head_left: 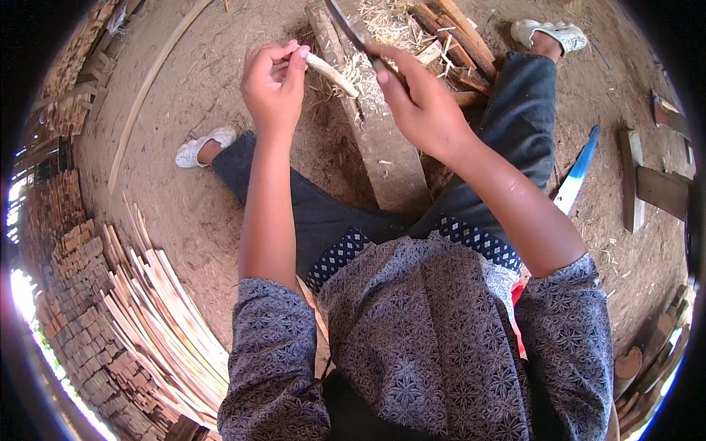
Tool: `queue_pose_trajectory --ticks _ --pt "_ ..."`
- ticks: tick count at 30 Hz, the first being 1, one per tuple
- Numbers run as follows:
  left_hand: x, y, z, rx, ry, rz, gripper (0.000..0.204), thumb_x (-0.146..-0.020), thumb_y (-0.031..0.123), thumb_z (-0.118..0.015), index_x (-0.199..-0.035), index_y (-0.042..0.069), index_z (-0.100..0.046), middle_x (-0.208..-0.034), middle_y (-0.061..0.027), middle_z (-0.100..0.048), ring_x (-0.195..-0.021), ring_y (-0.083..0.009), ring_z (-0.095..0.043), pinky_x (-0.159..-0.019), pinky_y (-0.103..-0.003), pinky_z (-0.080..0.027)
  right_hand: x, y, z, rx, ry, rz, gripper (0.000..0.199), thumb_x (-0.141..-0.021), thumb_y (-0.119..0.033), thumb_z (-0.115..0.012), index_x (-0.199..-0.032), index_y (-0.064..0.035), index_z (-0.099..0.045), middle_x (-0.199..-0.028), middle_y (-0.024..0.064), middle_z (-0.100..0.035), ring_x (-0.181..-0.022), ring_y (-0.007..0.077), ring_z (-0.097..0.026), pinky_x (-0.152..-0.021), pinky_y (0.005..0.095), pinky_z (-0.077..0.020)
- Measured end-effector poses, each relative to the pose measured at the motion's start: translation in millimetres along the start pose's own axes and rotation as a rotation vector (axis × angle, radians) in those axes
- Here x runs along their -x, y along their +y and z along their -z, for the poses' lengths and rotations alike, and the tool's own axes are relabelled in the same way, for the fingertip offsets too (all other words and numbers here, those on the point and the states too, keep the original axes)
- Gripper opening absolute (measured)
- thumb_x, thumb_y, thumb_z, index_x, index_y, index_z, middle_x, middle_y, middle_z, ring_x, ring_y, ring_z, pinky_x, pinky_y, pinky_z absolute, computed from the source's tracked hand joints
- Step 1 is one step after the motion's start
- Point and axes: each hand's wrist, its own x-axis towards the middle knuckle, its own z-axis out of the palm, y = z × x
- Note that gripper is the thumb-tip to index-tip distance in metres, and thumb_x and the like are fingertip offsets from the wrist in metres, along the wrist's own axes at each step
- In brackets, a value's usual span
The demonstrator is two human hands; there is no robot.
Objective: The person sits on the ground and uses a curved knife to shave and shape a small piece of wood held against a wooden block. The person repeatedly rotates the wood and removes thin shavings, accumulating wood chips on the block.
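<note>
My left hand [273,82] pinches a short, pale wooden stick [332,75] between thumb and fingers. The stick slants down to the right, its far end over a worn wooden plank [390,165] that runs between my legs. In my right hand [421,103] is a knife; its dark, narrow blade [344,26] points up and left, and most of its handle is covered by my fingers. Blade and stick are apart. Pale shavings [390,28] lie heaped at the plank's far end, just beyond my right hand.
Split wood pieces [460,37] lie beside the shavings. A saw-like blade with a blue end [581,169] rests on the dirt floor at my right, near a wooden block [632,180]. Long pale strips [165,323] and stacked wood [81,331] fill the left side.
</note>
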Motion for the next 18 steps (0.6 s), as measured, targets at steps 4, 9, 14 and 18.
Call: queue_pose_trajectory --ticks 4,9,14,18 --pt "4.7 1.8 -1.3 0.054 -0.028 -0.026 0.012 -0.093 0.001 -0.075 -0.100 -0.005 -0.068 -0.104 -0.0122 -0.068 -0.092 -0.0169 -0.071 -0.077 -0.028 -0.062 -4.7 -17.6 -7.7 -0.137 0.138 0.083 0.033 -0.105 -0.018 -0.052 -0.137 -0.0092 -0.055 -0.084 0.0186 -0.068 -0.077 0.0328 -0.069 -0.072 0.0444 -0.0534" --pt "5.7 2.2 -0.9 0.085 -0.060 -0.048 0.012 -0.093 0.001 -0.075 -0.101 -0.005 -0.069 -0.107 -0.0125 -0.068 -0.094 -0.0170 -0.070 -0.077 -0.028 -0.062 3.6 36.7 -26.1 0.216 -0.143 -0.085 0.035 -0.106 -0.022 -0.054 -0.139 -0.0117 -0.056 -0.077 0.0190 -0.064 -0.067 0.0291 -0.066 -0.068 0.0391 -0.0516" --pt "6.9 1.9 1.2 0.104 -0.059 -0.053 0.013 -0.092 0.001 -0.076 -0.102 -0.005 -0.069 -0.108 -0.0126 -0.068 -0.095 -0.0174 -0.071 -0.077 -0.028 -0.062 2.1 -23.4 -13.6 -0.141 0.130 -0.025 0.033 -0.103 -0.021 -0.052 -0.134 -0.0102 -0.058 -0.093 0.0230 -0.072 -0.086 0.0431 -0.071 -0.078 0.0531 -0.0557" --pt "6.5 4.4 -0.5 0.078 -0.069 -0.062 0.013 -0.092 0.001 -0.076 -0.102 -0.005 -0.069 -0.108 -0.0129 -0.068 -0.094 -0.0180 -0.071 -0.077 -0.028 -0.063 7.2 -13.3 -30.1 -0.059 0.156 0.030 0.034 -0.103 -0.020 -0.052 -0.136 -0.0111 -0.056 -0.089 0.0230 -0.071 -0.084 0.0427 -0.071 -0.076 0.0522 -0.0540"
